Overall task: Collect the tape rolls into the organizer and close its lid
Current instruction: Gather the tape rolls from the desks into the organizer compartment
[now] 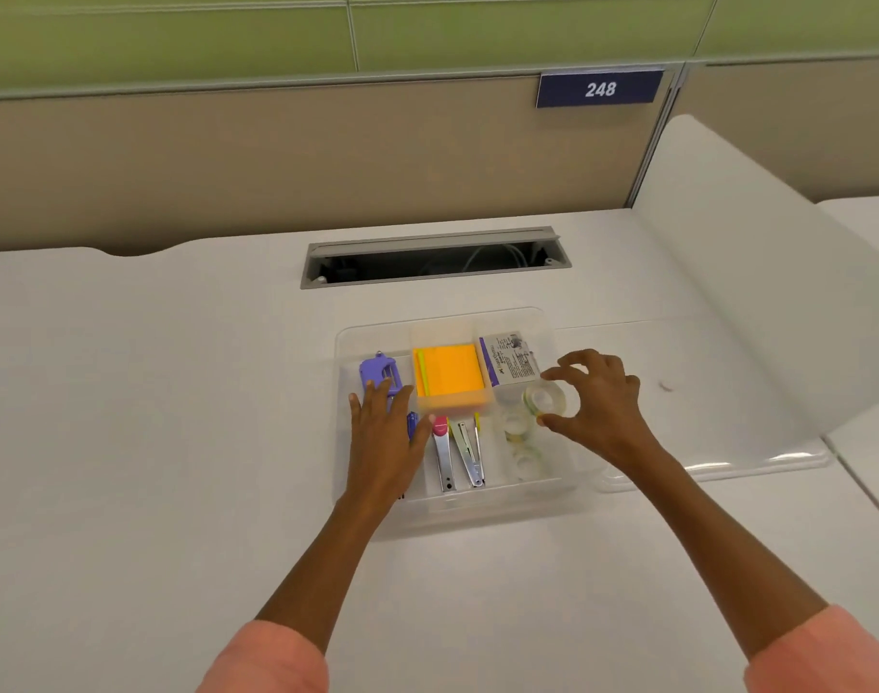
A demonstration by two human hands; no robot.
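Note:
A clear plastic organizer [457, 512] stands on the white desk, its lid off. My right hand [595, 400] holds a clear tape roll [545, 398] between thumb and fingers over the organizer's right compartment. Two more clear tape rolls [515, 423] [526, 462] lie in that compartment below it. My left hand [385, 435] rests flat on the organizer's left side, fingers spread, holding nothing. The translucent lid [757, 302] leans upright to the right of the organizer, its lower rim on the desk.
Inside the organizer are a purple tool [380, 375], orange sticky notes [450, 375], a small printed box [510, 360] and metal staple removers [460, 455]. An open cable slot [435, 260] lies behind it. A beige partition with a "248" sign [599, 88] closes the back.

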